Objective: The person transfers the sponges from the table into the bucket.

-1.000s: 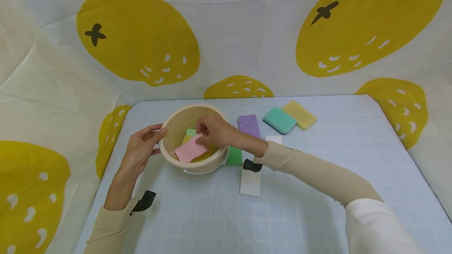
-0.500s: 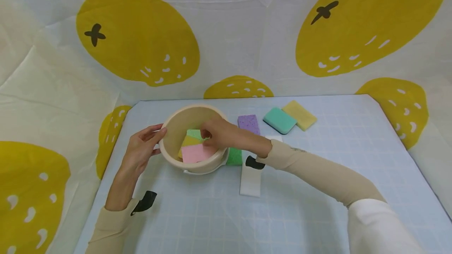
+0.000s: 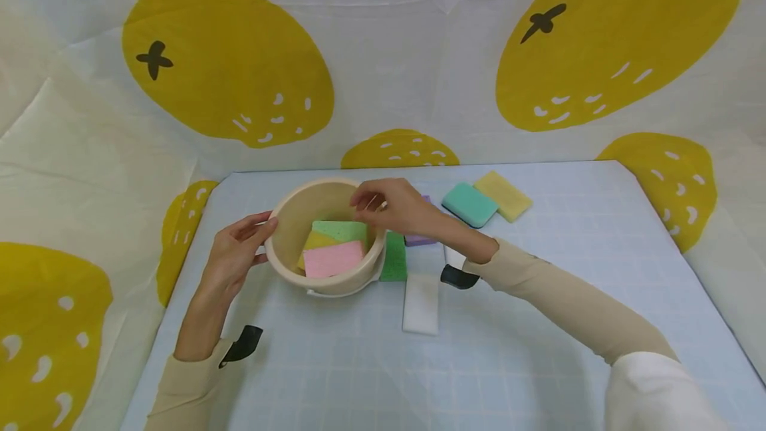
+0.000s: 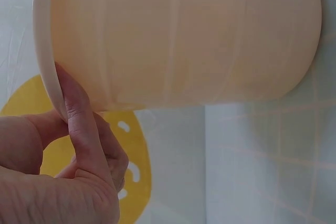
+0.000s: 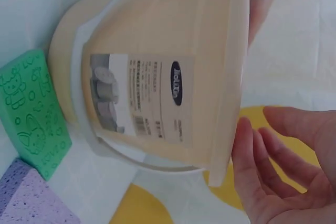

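Steadying the bucket point(image 3: 308, 201) on the table point(image 3: 335, 358) by pinching its rim in the left hand point(image 3: 236, 249). Holding nothing in the right hand point(image 3: 397, 206), with fingers loosely bent at the opposite rim; hard to tell whether touching it. Inside the bucket, the pink sponge point(image 3: 333, 259) overlapping the yellow sponge point(image 3: 316, 241), with the light green sponge point(image 3: 344, 230) behind.

Best to hold the left pinch firm without pulling: probably a light bucket, easy to tip. Better to lift the right fingers clear of rim and handle point(image 5: 84, 87) before moving sideways, to avoid snagging. Worth leaving some room between sponges against the wall, to spare rearranging the overlap. Also worth minding the green sponge point(image 3: 393, 258), just beside the bucket and easy to nudge.

On the bucket's side, a label point(image 5: 140, 98) with a black oval logo point(image 5: 177, 83), in white script perhaps starting with J, too soft to read surely. Beside it, a barcode, small illegible print and a product photo. On the green sponge, embossed cartoon figures; no legible words.
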A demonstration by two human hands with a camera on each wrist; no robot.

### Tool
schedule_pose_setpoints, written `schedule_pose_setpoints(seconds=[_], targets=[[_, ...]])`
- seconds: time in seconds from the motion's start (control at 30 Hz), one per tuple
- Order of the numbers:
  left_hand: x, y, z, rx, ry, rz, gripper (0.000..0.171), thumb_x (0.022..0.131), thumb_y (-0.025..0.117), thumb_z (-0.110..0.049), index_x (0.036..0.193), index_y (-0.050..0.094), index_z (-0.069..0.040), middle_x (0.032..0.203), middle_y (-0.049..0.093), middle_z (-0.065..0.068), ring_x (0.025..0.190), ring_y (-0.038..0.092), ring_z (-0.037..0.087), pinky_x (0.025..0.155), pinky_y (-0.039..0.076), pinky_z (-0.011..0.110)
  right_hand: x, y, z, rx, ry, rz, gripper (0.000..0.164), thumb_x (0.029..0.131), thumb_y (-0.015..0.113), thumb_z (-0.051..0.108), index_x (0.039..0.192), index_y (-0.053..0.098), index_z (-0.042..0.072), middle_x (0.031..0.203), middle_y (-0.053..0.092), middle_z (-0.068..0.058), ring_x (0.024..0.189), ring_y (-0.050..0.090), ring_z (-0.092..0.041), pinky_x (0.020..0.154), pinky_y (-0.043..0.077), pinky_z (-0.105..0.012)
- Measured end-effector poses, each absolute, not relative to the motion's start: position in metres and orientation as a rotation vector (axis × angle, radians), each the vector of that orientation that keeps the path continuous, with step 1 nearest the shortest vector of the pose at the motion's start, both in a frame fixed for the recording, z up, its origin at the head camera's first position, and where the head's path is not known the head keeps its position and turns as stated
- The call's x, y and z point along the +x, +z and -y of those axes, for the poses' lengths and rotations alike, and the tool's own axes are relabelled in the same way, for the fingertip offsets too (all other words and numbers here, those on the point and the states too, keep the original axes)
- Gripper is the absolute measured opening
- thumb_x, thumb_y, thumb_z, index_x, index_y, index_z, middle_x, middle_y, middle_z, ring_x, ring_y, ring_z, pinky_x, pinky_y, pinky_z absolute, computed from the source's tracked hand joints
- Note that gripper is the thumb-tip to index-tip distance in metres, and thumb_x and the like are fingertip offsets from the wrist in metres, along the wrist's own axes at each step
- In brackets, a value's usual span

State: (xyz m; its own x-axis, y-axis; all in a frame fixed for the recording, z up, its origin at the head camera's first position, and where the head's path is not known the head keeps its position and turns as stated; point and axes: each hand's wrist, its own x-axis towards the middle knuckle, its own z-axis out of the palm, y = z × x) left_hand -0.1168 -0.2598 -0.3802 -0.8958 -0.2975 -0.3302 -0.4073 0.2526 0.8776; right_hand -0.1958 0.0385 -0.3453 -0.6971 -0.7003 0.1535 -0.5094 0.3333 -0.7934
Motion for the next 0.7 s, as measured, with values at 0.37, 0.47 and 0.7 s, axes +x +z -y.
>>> schedule_pose_setpoints(seconds=[0.37, 0.47, 0.7], targets=[[-0.117, -0.381, 0.260, -0.684, 1.759, -2.383, 0.067, 0.094, 0.069, -0.054, 0.148, 0.056, -0.016, 0.144, 0.058, 0.009, 0.104, 0.062, 0.013, 0.080, 0.059, 0.022, -0.200, -0.356, -0.078, -0.951, -1.451, -2.427, 0.019, 0.097, 0.072, 0.013, 0.113, 0.072, 0.003, 0.110, 0.071, -0.008, 0.101, 0.067, -0.020, 0.093, 0.057, -0.036], [-0.117, -0.382, 0.260, -0.672, 1.769, -2.382, 0.069, 0.094, 0.069, -0.054, 0.148, 0.056, -0.015, 0.142, 0.059, 0.008, 0.102, 0.062, 0.012, 0.080, 0.059, 0.022, -0.201, -0.360, -0.090, -0.905, -1.479, -2.431, 0.020, 0.097, 0.072, 0.012, 0.114, 0.071, 0.002, 0.112, 0.071, -0.010, 0.103, 0.067, -0.023, 0.094, 0.057, -0.038], [-0.115, -0.383, 0.262, -0.621, 1.819, -2.381, 0.068, 0.094, 0.071, -0.050, 0.147, 0.055, -0.011, 0.133, 0.062, 0.004, 0.095, 0.063, 0.008, 0.075, 0.059, 0.021, -0.202, -0.372, -0.120, -0.758, -1.519, -2.436, 0.026, 0.098, 0.072, 0.015, 0.120, 0.069, 0.001, 0.117, 0.070, -0.015, 0.107, 0.066, -0.027, 0.096, 0.055, -0.043]])
